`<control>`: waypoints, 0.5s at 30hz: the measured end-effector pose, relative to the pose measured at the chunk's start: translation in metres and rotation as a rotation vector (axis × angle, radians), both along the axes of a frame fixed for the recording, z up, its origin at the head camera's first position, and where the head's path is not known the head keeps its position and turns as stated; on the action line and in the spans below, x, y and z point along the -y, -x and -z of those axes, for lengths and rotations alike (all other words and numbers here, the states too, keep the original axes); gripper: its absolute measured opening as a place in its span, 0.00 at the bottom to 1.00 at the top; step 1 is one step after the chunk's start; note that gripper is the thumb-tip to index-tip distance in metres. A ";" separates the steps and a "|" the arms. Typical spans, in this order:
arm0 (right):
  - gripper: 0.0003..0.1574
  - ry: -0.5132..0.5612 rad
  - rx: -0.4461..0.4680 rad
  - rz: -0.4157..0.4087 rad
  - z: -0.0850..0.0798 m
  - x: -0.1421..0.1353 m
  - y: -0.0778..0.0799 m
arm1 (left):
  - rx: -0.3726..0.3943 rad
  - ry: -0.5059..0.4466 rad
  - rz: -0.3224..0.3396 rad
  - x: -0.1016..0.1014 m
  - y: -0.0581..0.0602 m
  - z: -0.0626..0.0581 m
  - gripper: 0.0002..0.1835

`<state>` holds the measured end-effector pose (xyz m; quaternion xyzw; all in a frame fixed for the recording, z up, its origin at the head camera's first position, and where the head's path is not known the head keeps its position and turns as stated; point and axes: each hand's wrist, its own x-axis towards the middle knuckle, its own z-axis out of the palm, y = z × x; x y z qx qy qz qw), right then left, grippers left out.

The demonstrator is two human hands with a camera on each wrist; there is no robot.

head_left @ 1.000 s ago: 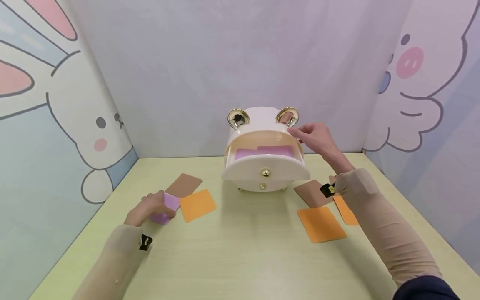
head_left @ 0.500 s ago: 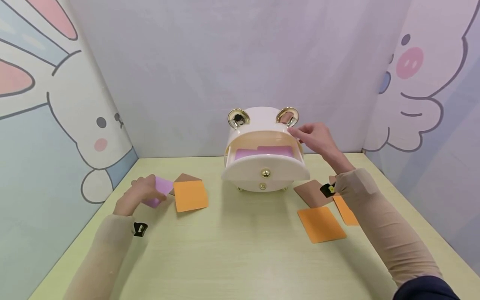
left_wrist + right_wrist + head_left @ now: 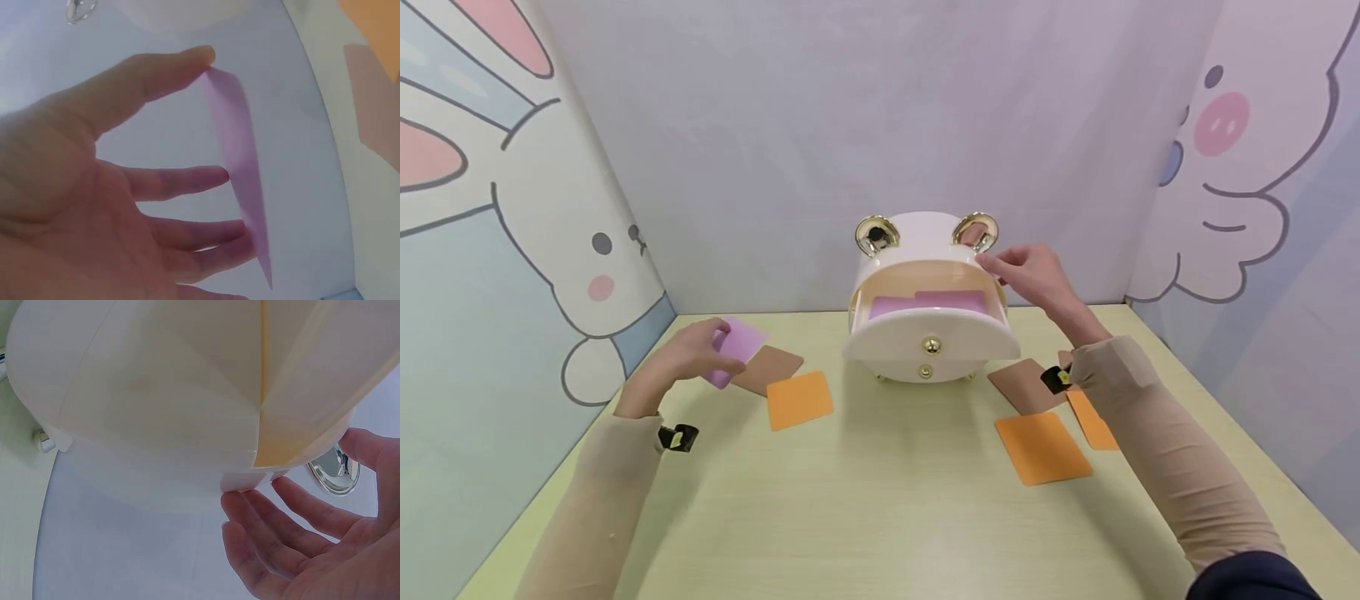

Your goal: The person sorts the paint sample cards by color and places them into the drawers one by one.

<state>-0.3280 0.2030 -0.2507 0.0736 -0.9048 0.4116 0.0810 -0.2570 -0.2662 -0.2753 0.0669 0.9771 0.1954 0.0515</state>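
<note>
My left hand (image 3: 688, 350) holds a square purple card (image 3: 741, 342) above the table at the left. In the left wrist view the thumb presses one edge of the card (image 3: 237, 144) and the fingertips the other, bowing it. My right hand (image 3: 1033, 275) grips the upper right side of a white drawer box (image 3: 917, 233) with gold ears. In the right wrist view its thumb lies at the front rim by an ear (image 3: 337, 469), fingertips against the side wall. The box's upper drawer (image 3: 887, 333) is pulled out, with purple cards (image 3: 951, 302) inside.
Left of the box, a brown card (image 3: 775, 367) lies partly under an orange card (image 3: 800, 402). To the right are a brown card (image 3: 1022, 385), an orange card (image 3: 1043, 448) and another orange card (image 3: 1090, 421) partly behind the right sleeve. Printed fabric walls enclose the table.
My left hand has lifted the purple card off the table and carried it away from me. The left orange card shifted left, then dropped back rightward. My right hand and the box stay still.
</note>
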 end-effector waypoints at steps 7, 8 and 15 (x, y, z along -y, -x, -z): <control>0.43 -0.009 -0.006 -0.001 -0.001 0.000 -0.001 | -0.007 -0.136 0.106 -0.022 -0.003 -0.023 0.41; 0.42 -0.009 -0.006 0.000 -0.001 0.000 0.000 | -0.009 -0.146 0.118 -0.025 -0.003 -0.026 0.41; 0.41 -0.003 0.001 0.002 0.000 0.000 0.002 | -0.012 -0.217 0.197 -0.047 -0.003 -0.047 0.40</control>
